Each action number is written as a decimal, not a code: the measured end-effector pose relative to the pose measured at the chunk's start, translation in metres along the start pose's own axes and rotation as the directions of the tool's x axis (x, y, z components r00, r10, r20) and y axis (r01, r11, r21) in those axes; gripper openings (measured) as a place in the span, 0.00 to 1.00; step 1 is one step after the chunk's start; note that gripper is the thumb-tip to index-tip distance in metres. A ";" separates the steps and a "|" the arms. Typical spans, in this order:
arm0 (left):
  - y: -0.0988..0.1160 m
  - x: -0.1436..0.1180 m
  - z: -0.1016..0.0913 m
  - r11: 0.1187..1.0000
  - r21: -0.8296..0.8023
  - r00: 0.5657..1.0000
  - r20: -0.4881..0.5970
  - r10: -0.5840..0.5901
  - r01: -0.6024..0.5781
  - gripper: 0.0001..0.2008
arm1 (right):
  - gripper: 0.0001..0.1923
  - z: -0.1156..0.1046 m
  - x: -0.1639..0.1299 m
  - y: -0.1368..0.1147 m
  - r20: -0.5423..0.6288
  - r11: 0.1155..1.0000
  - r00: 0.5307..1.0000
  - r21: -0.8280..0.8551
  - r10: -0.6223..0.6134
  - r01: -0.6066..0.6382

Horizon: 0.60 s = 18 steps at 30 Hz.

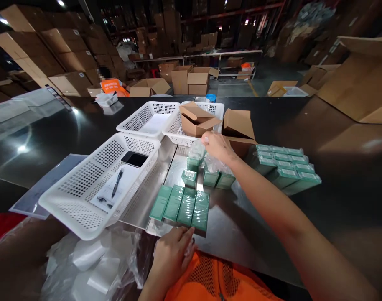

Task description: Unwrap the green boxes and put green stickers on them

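My right hand [217,146] reaches over the tabletop with its fingers closed on crumpled clear plastic wrap [197,149]. The wrap hangs over several upright green boxes [210,177]. Nearer to me, a row of shiny green boxes [186,205] lies side by side on the metal surface. Just below that row, at the table's front edge, is my left hand [175,251]. Its fingers are curled together, and a bit of something translucent shows by them; what they hold is unclear. A block of film-wrapped green boxes [286,167] stands to the right of my right forearm.
On the left a white perforated basket [81,217] holds a phone, a pen and paper. Two more white baskets [137,121] stand behind it, one with an open carton [195,121]. Another open carton [239,125] is beside them. Discarded plastic [97,259] fills the lower left. A person [112,85] in orange is beyond the table.
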State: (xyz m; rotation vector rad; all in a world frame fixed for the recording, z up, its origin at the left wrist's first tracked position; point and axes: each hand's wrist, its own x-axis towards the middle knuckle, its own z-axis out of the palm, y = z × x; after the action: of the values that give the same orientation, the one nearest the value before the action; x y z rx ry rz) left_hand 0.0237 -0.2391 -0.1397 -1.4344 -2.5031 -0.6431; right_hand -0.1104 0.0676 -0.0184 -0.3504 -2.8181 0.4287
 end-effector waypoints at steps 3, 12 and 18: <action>-0.001 0.005 -0.005 1.000 0.007 0.999 -0.039 0.015 -0.015 0.16 | 0.13 -0.020 -0.005 0.003 -0.128 0.997 0.990 0.033 -0.058 0.063; -0.020 0.059 -0.003 0.960 0.070 0.962 0.018 -0.272 0.270 0.18 | 0.10 -0.054 -0.009 0.010 -0.266 0.985 0.960 0.116 -0.089 0.124; -0.032 0.100 0.006 0.946 0.102 0.948 0.050 -0.314 0.308 0.15 | 0.11 -0.069 -0.014 0.006 -0.424 0.979 0.899 0.111 -0.110 0.172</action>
State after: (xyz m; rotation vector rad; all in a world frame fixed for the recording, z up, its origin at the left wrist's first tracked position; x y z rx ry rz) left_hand -0.0546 -0.1733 -0.1171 -1.0531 -2.7996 -0.5266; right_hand -0.0756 0.0872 0.0399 -0.1770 -2.3605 0.4622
